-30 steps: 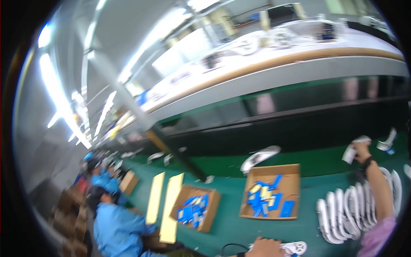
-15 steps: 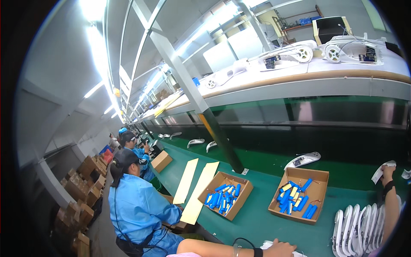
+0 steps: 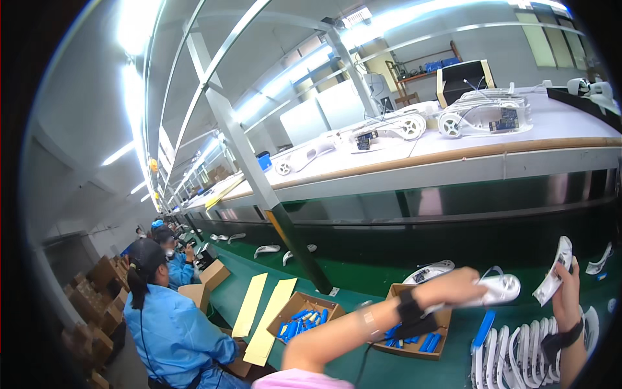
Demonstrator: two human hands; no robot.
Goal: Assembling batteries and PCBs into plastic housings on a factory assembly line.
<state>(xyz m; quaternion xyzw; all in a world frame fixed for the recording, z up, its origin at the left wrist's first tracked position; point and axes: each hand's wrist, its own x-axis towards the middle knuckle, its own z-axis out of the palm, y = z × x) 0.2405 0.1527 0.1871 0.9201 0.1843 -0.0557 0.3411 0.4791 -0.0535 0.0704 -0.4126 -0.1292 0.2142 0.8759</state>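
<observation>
The left hand [image 3: 453, 285] reaches right across the green belt [image 3: 363, 275], fingers closed around a white plastic shell [image 3: 495, 290] above a cardboard box of blue parts [image 3: 414, 337]. Far right, the right hand [image 3: 567, 285] grips another white shell piece [image 3: 556, 271] upright, above a row of white shells [image 3: 518, 356]

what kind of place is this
Most likely a factory assembly line. A long green conveyor belt runs past seated workers in blue smocks, cardboard boxes of blue parts sit on it, and the left hand and right hand each hold a white plastic shell.
</observation>
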